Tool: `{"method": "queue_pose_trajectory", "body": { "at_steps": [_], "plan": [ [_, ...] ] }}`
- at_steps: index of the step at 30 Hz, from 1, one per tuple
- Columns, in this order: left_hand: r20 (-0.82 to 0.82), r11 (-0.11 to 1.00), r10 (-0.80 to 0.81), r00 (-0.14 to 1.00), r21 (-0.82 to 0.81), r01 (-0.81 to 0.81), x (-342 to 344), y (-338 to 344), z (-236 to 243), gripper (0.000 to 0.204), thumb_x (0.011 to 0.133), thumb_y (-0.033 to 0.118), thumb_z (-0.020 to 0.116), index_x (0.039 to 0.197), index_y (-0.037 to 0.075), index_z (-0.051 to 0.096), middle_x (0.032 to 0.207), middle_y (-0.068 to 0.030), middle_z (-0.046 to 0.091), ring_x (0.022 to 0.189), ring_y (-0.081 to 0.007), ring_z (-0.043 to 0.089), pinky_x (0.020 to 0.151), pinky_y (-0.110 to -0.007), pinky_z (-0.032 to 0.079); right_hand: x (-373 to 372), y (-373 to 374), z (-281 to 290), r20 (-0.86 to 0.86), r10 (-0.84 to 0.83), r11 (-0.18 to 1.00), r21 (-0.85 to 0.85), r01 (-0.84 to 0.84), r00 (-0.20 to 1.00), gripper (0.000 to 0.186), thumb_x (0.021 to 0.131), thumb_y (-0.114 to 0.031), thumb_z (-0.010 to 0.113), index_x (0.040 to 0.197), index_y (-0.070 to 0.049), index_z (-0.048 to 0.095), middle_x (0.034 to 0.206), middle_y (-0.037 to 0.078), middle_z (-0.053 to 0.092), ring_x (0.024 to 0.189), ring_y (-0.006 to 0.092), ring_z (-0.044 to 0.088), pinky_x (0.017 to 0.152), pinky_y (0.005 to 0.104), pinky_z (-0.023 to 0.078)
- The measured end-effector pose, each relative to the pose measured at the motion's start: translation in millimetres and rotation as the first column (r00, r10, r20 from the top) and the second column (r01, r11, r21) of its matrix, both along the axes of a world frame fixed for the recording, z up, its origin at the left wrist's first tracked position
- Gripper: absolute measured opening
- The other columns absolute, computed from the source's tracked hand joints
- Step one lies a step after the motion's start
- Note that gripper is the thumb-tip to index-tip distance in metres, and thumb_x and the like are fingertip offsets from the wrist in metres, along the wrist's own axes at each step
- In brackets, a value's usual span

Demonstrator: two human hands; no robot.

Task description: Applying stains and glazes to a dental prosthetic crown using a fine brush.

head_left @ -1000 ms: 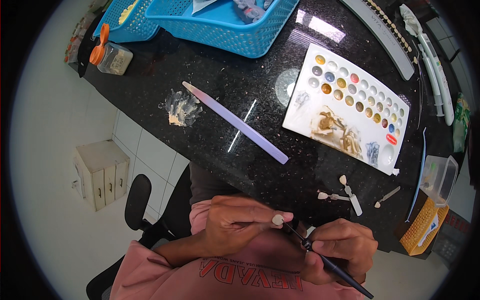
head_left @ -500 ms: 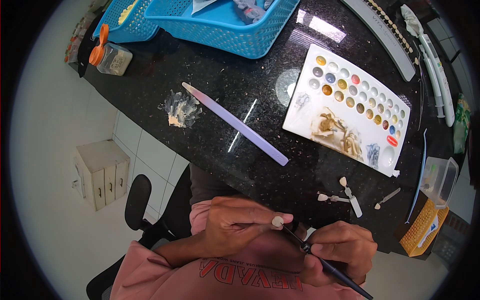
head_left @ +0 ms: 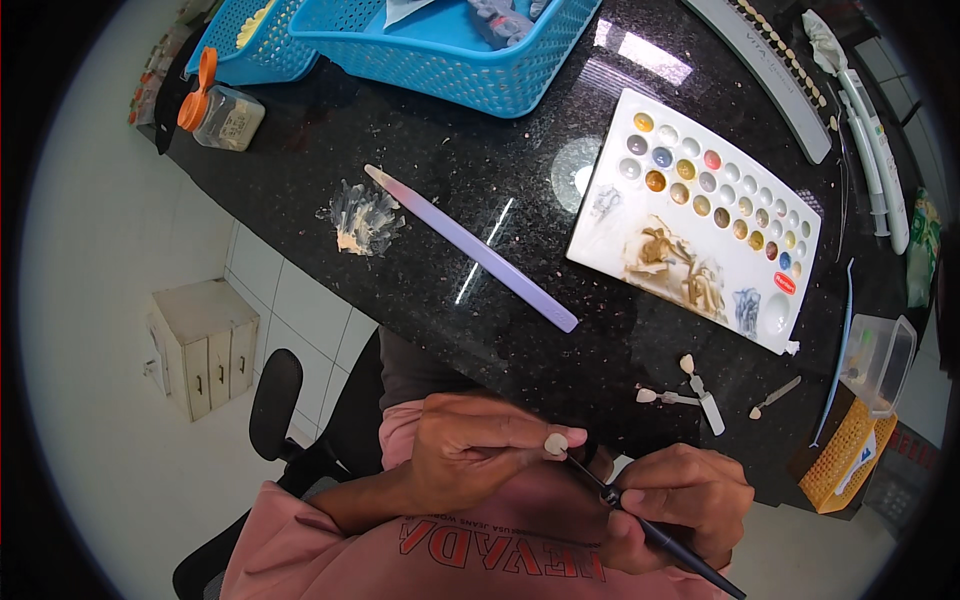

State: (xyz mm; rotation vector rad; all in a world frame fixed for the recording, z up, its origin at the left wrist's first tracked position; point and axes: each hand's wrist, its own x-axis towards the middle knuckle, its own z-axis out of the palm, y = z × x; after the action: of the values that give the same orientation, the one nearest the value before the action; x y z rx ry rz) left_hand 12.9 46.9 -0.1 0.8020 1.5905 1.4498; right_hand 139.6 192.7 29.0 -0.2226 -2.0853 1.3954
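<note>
Close to my chest, my left hand [head_left: 468, 440] pinches a small cream-coloured dental crown [head_left: 556, 443] between thumb and fingertips. My right hand [head_left: 690, 498] is closed around the dark handle of a slim brush [head_left: 696, 566]. Its thin tip points up and left at the crown; whether they touch is too small to tell. Beyond my right hand, on the black table, lie tooth shade tabs [head_left: 711, 414] and a separate tab [head_left: 776, 397]. A white mixing palette [head_left: 590, 238] with coloured wells and brown smears sits farther back.
A lilac spatula-like tool [head_left: 490, 262] lies beside a cream smear [head_left: 362, 225]. Blue baskets [head_left: 450, 85] and an orange-lidded jar [head_left: 230, 122] stand far left. A grey shade guide [head_left: 770, 80], a blue stick [head_left: 835, 350], a clear box [head_left: 880, 362] and a yellow basket [head_left: 848, 458] line the right.
</note>
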Motion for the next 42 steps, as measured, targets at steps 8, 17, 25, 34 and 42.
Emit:
{"method": "queue_pose_trajectory", "body": {
  "at_steps": [8, 17, 25, 34, 42],
  "plan": [
    [-0.039, 0.998, 0.037, 0.999, 0.051, -0.035, 1, 4, 1, 0.017, 0.075, -0.008, 0.068, 0.090, 0.000, 0.071, 0.078, -0.0170, 0.070, 0.068, -0.0205, 0.070, 0.061, -0.027, 0.058, 1, 2, -1, -0.032, 0.015, 1.000, 0.000, -0.015, 0.999, 0.018, 0.069, -0.005, 0.065, 0.078, 0.000, 0.051, 0.058, 0.010, 0.056, 0.042, 0.0160, 0.057, 0.038, 0.0251, 0.047],
    [0.183, 0.999, 0.027, 0.983, 0.031, -0.033, 2, 1, -4, 0.018, 0.077, -0.007, 0.067, 0.093, 0.000, 0.071, 0.092, -0.0130, 0.071, 0.080, -0.0181, 0.070, 0.072, -0.026, 0.056, 11, 6, 14, 0.024, -0.286, 0.866, -0.422, 0.269, 0.958, 0.032, 0.086, -0.025, 0.067, 0.093, -0.003, 0.046, 0.076, 0.009, 0.045, 0.045, 0.0100, 0.046, 0.036, 0.0186, 0.045],
    [0.215, 1.000, -0.022, 0.976, 0.018, 0.018, -5, 0, -4, 0.015, 0.079, -0.007, 0.067, 0.093, -0.003, 0.070, 0.093, -0.0145, 0.070, 0.082, -0.0189, 0.070, 0.074, -0.028, 0.057, -33, 73, 52, 0.043, -0.417, 0.902, -0.106, 0.419, 0.908, 0.026, 0.088, -0.018, 0.064, 0.098, 0.005, 0.056, 0.082, 0.010, 0.053, 0.063, 0.0139, 0.059, 0.053, 0.0239, 0.053],
    [0.107, 0.999, 0.002, 0.994, 0.042, -0.006, -28, -8, -2, 0.013, 0.076, -0.004, 0.070, 0.089, 0.000, 0.072, 0.079, -0.0146, 0.070, 0.068, -0.0195, 0.070, 0.063, -0.026, 0.059, -90, 100, 46, 0.338, -0.278, 0.946, -0.068, 0.318, 0.899, 0.009, 0.076, 0.004, 0.063, 0.082, 0.003, 0.056, 0.080, 0.010, 0.060, 0.088, 0.0203, 0.064, 0.079, 0.0299, 0.048],
    [0.105, 0.995, -0.098, 0.990, -0.006, 0.099, -34, -9, -1, 0.011, 0.080, -0.001, 0.069, 0.090, 0.001, 0.073, 0.083, -0.0106, 0.072, 0.067, -0.0124, 0.069, 0.063, -0.021, 0.056, -105, 111, 32, 0.381, -0.189, 0.978, -0.015, 0.210, 0.905, 0.009, 0.071, 0.002, 0.065, 0.075, 0.000, 0.058, 0.074, 0.011, 0.062, 0.083, 0.0199, 0.067, 0.069, 0.0279, 0.050]
  ]
}}
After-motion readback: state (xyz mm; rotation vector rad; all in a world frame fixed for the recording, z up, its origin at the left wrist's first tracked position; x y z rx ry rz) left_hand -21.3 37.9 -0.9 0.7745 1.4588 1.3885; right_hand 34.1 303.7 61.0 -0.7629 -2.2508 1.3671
